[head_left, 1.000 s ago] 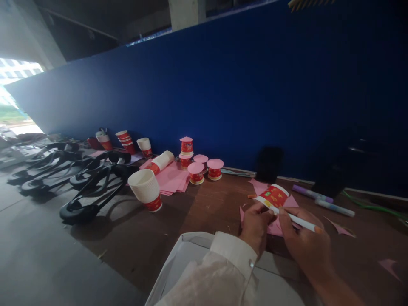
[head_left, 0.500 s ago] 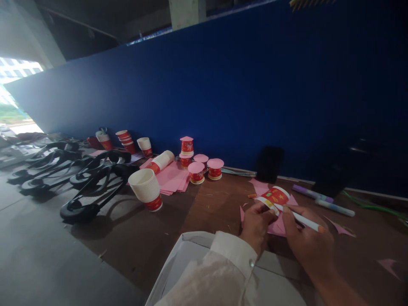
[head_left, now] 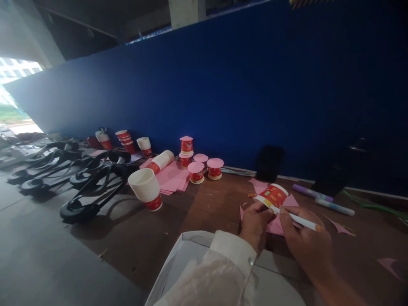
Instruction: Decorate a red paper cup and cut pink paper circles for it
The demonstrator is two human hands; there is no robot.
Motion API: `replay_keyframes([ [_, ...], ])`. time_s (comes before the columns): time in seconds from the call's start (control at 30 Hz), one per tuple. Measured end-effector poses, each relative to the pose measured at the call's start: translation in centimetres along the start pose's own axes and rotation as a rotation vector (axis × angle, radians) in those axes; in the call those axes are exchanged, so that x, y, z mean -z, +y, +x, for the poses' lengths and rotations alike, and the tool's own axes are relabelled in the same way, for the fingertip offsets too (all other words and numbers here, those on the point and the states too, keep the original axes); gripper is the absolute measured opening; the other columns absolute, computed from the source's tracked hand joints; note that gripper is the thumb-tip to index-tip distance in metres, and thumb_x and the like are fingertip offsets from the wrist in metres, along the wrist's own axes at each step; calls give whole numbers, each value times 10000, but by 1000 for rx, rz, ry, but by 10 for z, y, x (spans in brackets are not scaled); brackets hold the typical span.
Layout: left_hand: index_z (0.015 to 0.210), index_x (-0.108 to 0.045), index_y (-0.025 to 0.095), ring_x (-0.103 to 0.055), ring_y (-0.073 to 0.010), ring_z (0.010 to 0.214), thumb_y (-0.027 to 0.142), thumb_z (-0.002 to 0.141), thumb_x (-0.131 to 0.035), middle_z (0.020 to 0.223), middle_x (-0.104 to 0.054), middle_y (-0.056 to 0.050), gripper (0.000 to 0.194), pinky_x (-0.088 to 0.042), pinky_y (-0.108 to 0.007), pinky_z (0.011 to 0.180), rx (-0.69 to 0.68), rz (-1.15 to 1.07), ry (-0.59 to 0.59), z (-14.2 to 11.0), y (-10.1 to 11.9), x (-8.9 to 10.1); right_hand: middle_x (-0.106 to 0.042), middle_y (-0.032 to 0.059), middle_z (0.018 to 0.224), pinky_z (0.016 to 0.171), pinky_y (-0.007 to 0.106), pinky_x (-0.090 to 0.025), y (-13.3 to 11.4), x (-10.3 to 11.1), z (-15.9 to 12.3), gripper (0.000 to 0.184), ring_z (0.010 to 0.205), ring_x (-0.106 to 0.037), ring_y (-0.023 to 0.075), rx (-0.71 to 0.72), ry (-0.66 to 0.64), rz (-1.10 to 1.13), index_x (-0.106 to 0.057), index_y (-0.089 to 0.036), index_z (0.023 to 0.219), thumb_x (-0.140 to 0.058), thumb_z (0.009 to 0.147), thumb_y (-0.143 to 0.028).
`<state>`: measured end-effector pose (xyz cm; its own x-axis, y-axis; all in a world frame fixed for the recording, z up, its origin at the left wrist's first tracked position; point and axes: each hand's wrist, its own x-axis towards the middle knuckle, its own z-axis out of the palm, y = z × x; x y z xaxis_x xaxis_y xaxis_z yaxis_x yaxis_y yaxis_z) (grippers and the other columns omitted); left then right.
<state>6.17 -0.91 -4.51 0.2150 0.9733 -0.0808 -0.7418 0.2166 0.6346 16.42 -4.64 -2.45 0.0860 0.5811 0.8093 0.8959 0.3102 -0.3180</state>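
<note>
A red paper cup (head_left: pixel 276 195) with gold and green marks lies on its side above pink paper (head_left: pixel 274 228). My left hand (head_left: pixel 257 225) is closed on the cup's near rim. In my right hand (head_left: pixel 307 238) is a white marker (head_left: pixel 302 220) with an orange end, gripped between thumb and fingers. Its tip meets the yellowish rim band of the cup, close to my left fingertips. Behind the hands lie a purple marker (head_left: pixel 312 193) and a white-and-blue marker (head_left: pixel 335 207).
Several red cups topped with pink discs (head_left: pixel 215 169) stand by the blue partition (head_left: pixel 223 85). Left of them are pink sheets (head_left: pixel 170 180), a tall cup stack (head_left: pixel 145 189) and black headsets (head_left: pixel 95 195). A dark phone-like object (head_left: pixel 270 164) leans on the partition. Pink scraps (head_left: pixel 339 225) lie right.
The cup has tipped and shifted slightly up and left in my left hand. My right hand has brought the marker tip a little left and down along the rim.
</note>
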Motion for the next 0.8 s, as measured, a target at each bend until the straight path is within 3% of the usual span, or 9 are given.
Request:
replay_keyframes([
  [0.43,863,-810,143,-603,-146,740,288,493,-929,787,-727,-34,415,-458,-303,829,-16,45,-32,5,-2,4,-764,80,781,758,381,-511,-2,3,4,267,748,-701,256,-80,14,-20,-706,-222,807,-556,938,-400],
  [0.8,866,-812,144,-612,-161,759,297,500,-928,795,-723,-43,413,-466,-314,835,-17,28,-43,5,-5,6,-752,77,760,748,374,-517,-1,2,3,263,725,-696,250,-57,16,-13,-704,-219,813,-567,952,-395],
])
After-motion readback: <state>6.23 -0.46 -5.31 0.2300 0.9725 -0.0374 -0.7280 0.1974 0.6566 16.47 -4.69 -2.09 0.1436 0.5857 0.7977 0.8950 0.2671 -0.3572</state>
